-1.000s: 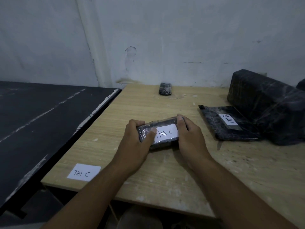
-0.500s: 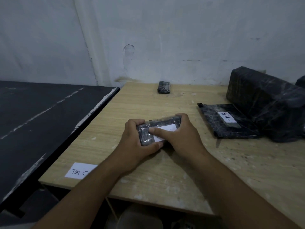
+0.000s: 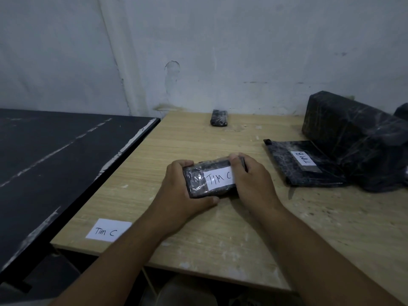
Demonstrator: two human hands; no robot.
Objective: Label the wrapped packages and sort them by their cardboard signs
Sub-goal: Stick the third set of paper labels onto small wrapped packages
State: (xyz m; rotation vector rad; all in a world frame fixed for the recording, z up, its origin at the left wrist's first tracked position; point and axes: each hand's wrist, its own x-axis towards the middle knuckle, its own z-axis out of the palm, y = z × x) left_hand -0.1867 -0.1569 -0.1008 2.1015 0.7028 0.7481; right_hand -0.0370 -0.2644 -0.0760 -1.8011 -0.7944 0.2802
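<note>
A small package (image 3: pixel 198 181) wrapped in black film lies on the wooden table (image 3: pixel 198 140), with a white label (image 3: pixel 219 178) reading "TIM C" on top. My left hand (image 3: pixel 176 191) grips its left end, thumb under the near edge. My right hand (image 3: pixel 251 182) holds its right end, the thumb covering the label's right edge. A white sign (image 3: pixel 108 230) reading "Tim C" lies at the table's front left corner. A flat black package (image 3: pixel 304 165) labelled "TIM B" lies to the right.
A big black-wrapped block (image 3: pixel 353 133) stands at the right, against the flat package. Another small black package (image 3: pixel 219 118) lies at the back near the wall. A dark tabletop (image 3: pixel 55 155) adjoins the wooden table on the left.
My right hand's fingers, which lay across the label half a second ago, have drawn back to the package's right end, so the label reads clearly again.
</note>
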